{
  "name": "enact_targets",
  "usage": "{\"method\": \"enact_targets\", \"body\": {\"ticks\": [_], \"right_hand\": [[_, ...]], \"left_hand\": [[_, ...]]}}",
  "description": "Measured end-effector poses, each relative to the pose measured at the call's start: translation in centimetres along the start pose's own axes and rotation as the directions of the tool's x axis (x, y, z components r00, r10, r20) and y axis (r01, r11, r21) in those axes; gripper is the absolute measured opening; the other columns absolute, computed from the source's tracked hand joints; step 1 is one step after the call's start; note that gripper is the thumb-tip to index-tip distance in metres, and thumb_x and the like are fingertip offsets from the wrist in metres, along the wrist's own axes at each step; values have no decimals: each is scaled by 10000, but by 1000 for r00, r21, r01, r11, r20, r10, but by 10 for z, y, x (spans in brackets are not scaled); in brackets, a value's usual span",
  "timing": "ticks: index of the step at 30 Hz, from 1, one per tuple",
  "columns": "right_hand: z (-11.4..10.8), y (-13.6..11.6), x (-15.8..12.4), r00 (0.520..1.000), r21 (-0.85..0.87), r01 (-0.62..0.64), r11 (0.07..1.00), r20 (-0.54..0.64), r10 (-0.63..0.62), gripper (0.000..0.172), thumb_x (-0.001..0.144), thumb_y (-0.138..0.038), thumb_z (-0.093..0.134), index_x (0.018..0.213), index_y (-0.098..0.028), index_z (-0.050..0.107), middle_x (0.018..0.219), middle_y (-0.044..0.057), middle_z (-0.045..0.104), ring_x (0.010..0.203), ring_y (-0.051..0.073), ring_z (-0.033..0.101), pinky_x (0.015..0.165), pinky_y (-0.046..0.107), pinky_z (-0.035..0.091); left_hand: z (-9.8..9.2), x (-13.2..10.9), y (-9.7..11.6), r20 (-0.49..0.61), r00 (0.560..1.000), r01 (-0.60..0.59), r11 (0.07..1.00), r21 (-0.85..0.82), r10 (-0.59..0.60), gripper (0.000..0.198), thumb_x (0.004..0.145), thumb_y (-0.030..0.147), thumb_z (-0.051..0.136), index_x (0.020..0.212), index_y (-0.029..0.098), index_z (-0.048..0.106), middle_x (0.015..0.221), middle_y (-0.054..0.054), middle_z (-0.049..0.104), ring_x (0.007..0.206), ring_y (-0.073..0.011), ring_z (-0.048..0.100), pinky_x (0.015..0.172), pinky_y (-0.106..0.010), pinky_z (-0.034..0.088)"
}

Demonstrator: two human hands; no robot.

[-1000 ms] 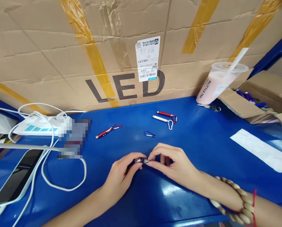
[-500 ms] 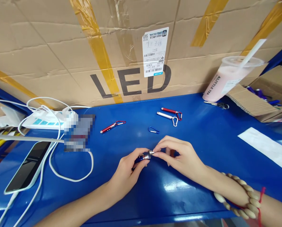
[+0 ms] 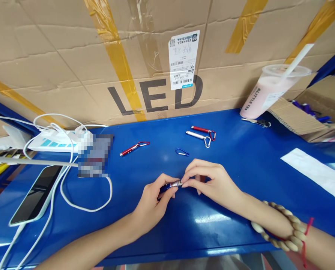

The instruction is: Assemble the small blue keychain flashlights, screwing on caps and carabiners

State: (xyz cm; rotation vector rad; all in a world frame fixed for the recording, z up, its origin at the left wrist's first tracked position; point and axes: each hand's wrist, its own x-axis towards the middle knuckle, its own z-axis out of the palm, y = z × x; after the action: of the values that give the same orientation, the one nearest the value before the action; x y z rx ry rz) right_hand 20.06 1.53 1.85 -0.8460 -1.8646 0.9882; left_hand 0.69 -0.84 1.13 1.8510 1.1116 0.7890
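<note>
My left hand [image 3: 149, 200] is closed around a small blue keychain flashlight [image 3: 170, 185], its silver threaded-looking end pointing right. At that end, the thumb and forefinger of my right hand [image 3: 216, 182] pinch a tiny metal end piece [image 3: 181, 183], mostly hidden by the fingertips. Beyond my hands lies a loose blue carabiner clip [image 3: 182, 152]. A red keychain flashlight [image 3: 129, 150] with a red clip rests farther left. Behind the blue clip, a silver flashlight [image 3: 194, 135] and another red flashlight [image 3: 200, 129] lie side by side, each with its own clip.
A large cardboard box [image 3: 80, 56] walls off the back of the blue table [image 3: 144, 131]. On the left are a phone [image 3: 36, 197], white cables and a power strip [image 3: 53, 141]. Rightward stand a drink cup [image 3: 264, 95], keys [image 3: 256, 122], a paper strip [image 3: 315, 172] and an open carton [image 3: 289, 116].
My right fingertips and the metal end piece have come closer in line with the flashlight's end. The view has shifted slightly; the things on the table stay put.
</note>
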Motion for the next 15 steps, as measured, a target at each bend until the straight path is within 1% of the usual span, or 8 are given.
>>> {"method": "enact_targets", "body": {"ticks": [4, 7, 9, 12, 15], "right_hand": [[-3, 4, 2, 992, 83, -117, 990, 46, 114, 152, 751, -269, 728, 711, -127, 693, 755, 8, 572, 441, 6, 489, 419, 118, 404], [-4, 6, 3, 984, 100, -167, 981, 79, 159, 222, 708, -333, 759, 673, -123, 694, 725, 10, 568, 443, 14, 485, 402, 118, 398], [-2, 7, 2, 982, 109, -176, 978, 88, 167, 253, 706, -365, 757, 667, -122, 696, 711, 13, 569, 442, 19, 489, 397, 119, 402], [0, 9, 0, 979, 126, -189, 974, 97, 178, 248, 716, -355, 750, 665, -119, 695, 714, 13, 566, 435, 18, 492, 392, 115, 402], [2, 8, -2, 972, 138, -217, 966, 122, 201, 184, 724, -287, 745, 664, -121, 694, 708, 7, 549, 435, 14, 491, 392, 105, 402]], "left_hand": [[0, -2, -2, 14, 997, -74, 997, 1, 74, 91, 913, 184, 460, 907, 166, 548, 705, 22, 612, 616, -74, 567, 548, -129, 432], [1, -4, -3, 27, 992, -125, 992, 21, 124, 80, 901, 156, 461, 852, 171, 522, 755, 13, 647, 603, -72, 559, 542, -128, 430], [2, -4, -3, 25, 989, -148, 988, 35, 147, 77, 890, 137, 469, 839, 173, 515, 785, 6, 662, 588, -72, 559, 534, -127, 433], [2, -5, -4, 13, 982, -186, 982, 34, 186, 77, 879, 113, 479, 849, 171, 519, 800, -11, 671, 634, -89, 606, 571, -136, 467], [3, -4, -5, 9, 965, -263, 963, 52, 263, 91, 877, 91, 485, 857, 163, 537, 777, -23, 664, 671, -110, 630, 622, -162, 491]]}}
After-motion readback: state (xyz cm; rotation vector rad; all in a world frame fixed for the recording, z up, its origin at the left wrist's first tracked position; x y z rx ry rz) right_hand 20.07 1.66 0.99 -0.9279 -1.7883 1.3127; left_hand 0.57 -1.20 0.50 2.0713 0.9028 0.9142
